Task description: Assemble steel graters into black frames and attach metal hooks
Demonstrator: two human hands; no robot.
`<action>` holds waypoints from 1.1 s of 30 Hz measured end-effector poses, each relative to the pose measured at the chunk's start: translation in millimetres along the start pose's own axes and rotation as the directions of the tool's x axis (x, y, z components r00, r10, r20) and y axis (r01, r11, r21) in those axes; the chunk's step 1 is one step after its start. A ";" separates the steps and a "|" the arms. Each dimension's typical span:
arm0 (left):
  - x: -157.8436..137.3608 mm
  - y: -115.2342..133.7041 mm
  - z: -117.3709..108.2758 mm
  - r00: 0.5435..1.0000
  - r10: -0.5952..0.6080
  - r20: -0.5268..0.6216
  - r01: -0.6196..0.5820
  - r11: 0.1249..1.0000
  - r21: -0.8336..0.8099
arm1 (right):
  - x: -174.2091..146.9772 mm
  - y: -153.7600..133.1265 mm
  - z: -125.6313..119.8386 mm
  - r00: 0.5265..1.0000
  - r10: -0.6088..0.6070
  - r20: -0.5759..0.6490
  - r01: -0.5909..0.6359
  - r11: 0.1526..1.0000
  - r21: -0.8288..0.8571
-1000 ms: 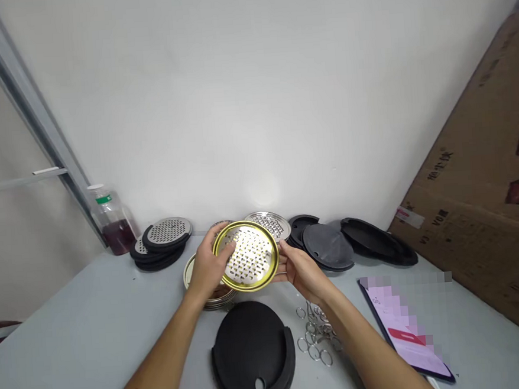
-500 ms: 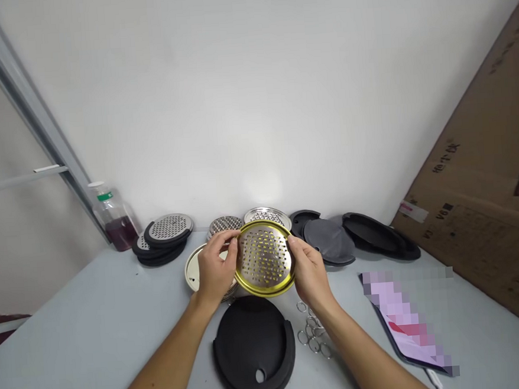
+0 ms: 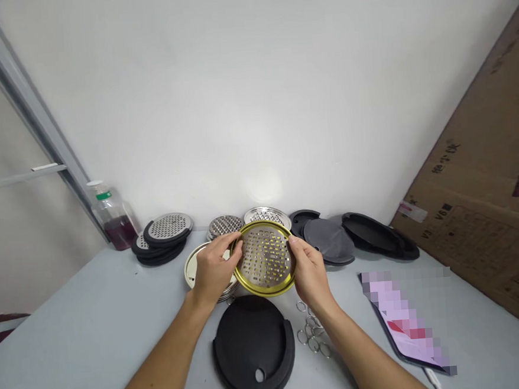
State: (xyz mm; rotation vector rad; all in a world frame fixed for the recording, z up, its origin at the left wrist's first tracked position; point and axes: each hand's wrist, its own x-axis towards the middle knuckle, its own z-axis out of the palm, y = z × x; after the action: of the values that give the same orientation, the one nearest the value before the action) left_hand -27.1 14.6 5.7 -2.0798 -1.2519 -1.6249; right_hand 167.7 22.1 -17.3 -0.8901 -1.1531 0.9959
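Between my hands is a round grater plate (image 3: 266,260), gold-rimmed and pierced with many slots, raised above the table and tilted toward me. My left hand (image 3: 214,267) pinches its left edge between thumb and fingers. At the right edge, my right hand (image 3: 309,268) grips it with the thumb on the front. Below lies a round black holder (image 3: 252,343) with a raised rim along its right side and a small hole near the front. Partly behind my left hand is a stack of gold-coloured metal discs (image 3: 194,269). Several small metal rings (image 3: 313,343) lie beside my right forearm.
Assembled black-rimmed graters (image 3: 169,227) and a bottle of dark red liquid (image 3: 118,222) stand at back left. Silver grater plates (image 3: 226,225) rest by the wall. Black holders (image 3: 329,240) lie right of them. A phone (image 3: 406,326) and a cardboard box (image 3: 477,203) are at right.
My left hand's thumb and fingers have shifted slightly on the plate's left edge. The plate and my right hand stay almost where they were.
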 end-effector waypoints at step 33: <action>29.8 86.2 -55.0 0.979 -0.013 0.204 0.046 0.987 -0.156 | 2.8 -7.0 -6.4 0.998 0.044 -0.052 -0.046 0.999 -0.029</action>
State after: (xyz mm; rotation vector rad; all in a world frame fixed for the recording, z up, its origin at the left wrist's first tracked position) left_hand -1.7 -58.4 79.0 -2.3874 -1.2550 -1.6081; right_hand 175.4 22.2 -11.1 -0.9642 -1.1111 0.9890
